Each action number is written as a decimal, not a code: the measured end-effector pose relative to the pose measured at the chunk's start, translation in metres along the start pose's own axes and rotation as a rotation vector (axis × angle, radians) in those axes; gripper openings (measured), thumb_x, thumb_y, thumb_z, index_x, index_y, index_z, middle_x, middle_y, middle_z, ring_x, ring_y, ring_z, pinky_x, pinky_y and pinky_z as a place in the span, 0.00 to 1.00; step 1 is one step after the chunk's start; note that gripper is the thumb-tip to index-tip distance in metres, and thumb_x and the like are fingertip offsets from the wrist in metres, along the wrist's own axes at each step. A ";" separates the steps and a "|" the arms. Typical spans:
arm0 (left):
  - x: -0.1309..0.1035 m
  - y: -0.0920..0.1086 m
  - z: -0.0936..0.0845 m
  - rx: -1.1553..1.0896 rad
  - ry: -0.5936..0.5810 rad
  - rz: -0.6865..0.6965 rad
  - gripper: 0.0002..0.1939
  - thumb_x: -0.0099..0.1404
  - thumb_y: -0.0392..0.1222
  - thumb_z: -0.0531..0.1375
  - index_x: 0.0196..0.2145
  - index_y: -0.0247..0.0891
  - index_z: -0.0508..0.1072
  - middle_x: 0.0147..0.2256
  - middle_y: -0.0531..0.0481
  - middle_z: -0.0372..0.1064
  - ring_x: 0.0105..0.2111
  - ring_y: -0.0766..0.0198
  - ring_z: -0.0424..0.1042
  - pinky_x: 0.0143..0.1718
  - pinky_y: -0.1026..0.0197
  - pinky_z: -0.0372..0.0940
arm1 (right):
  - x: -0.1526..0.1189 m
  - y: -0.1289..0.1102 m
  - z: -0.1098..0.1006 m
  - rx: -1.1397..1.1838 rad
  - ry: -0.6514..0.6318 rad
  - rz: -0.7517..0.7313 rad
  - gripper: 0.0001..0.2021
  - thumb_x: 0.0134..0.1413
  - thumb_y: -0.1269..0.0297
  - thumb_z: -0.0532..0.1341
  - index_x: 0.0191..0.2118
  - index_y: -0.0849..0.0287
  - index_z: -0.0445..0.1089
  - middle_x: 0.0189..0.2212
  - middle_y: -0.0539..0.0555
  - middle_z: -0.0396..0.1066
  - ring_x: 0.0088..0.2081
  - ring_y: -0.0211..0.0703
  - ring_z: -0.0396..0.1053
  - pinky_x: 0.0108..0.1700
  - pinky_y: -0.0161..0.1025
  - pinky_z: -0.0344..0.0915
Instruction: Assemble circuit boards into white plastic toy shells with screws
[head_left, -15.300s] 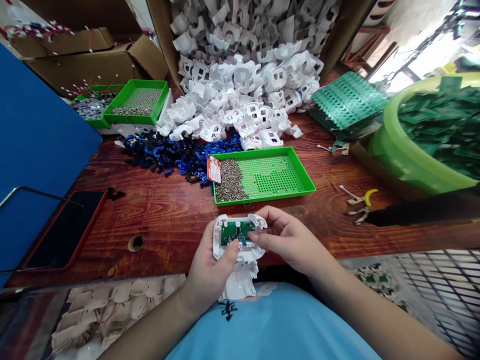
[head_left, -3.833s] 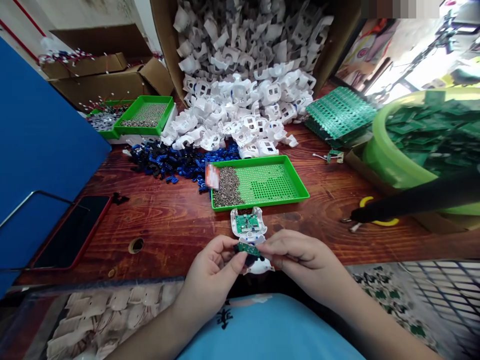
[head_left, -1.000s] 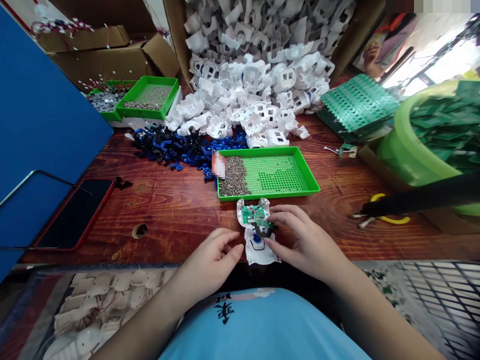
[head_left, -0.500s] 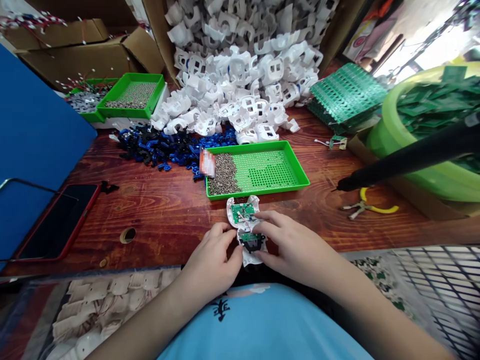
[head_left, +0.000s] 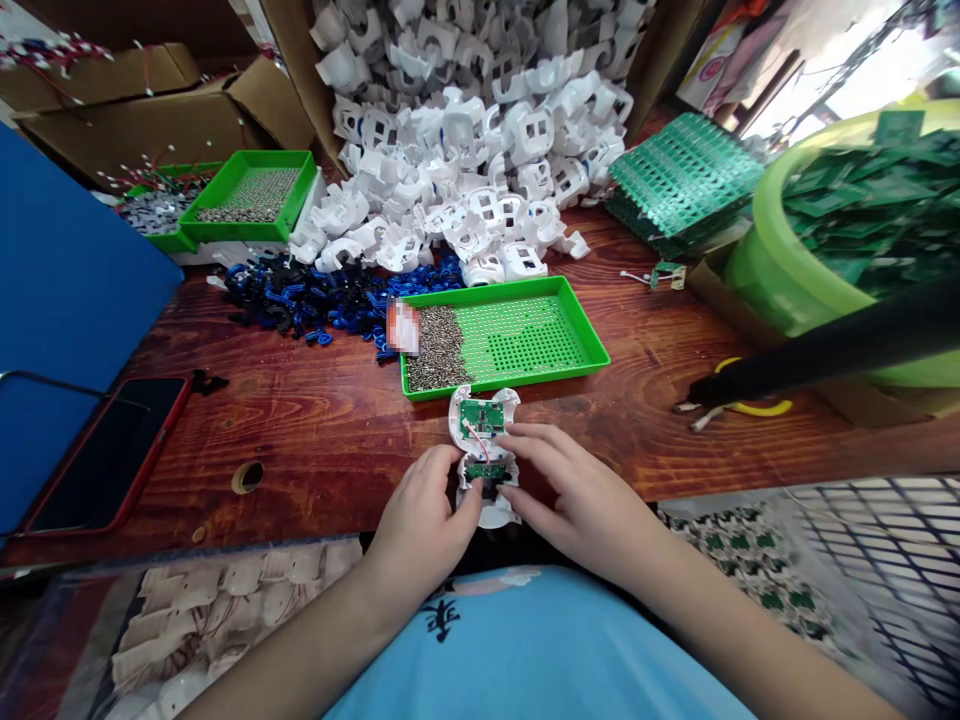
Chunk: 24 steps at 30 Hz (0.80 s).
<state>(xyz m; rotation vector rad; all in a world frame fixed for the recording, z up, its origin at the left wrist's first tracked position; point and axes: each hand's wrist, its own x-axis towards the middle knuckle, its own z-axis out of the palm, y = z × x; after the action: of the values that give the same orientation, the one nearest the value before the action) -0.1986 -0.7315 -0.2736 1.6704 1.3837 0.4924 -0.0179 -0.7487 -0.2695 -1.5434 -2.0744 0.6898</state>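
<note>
Near the table's front edge are two white plastic housing halves, one behind the other. The far housing half (head_left: 455, 432) holds a green circuit board (head_left: 480, 417), and red and white wires run from it to the near housing half (head_left: 495, 515). In that near half sit a smaller green board (head_left: 484, 470) and a black part. My left hand (head_left: 427, 510) grips the near half from the left, its thumb on the inner parts. From the right, my right hand (head_left: 574, 485) holds it, with fingertips at both halves and the thumb by the black part.
Behind the hands is a green tray (head_left: 525, 375) of small screws. White shells (head_left: 457, 150) and blue-black parts (head_left: 300, 295) are heaped beyond. Right: a black rod-shaped tool (head_left: 817, 350) over pliers (head_left: 757, 408), and a tub (head_left: 780, 240) of boards. Left: a phone (head_left: 105, 460).
The housing halves have turned slightly and straightened, and my left thumb now reaches onto the inner parts. The whole view has shifted a little, and the black tool now overlaps the pliers.
</note>
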 end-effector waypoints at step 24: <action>-0.015 -0.007 0.006 -0.524 0.020 0.228 0.13 0.65 0.36 0.52 0.48 0.44 0.58 0.48 0.48 0.67 0.50 0.61 0.65 0.49 0.60 0.61 | 0.002 -0.031 0.014 0.894 0.174 0.203 0.09 0.51 0.69 0.56 0.41 0.58 0.66 0.36 0.53 0.70 0.35 0.38 0.69 0.37 0.34 0.68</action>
<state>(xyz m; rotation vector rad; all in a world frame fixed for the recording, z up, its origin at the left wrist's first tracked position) -0.2022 -0.7473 -0.2789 1.3900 0.9681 0.9172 -0.0496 -0.7558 -0.2607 -1.2084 -1.1948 1.2757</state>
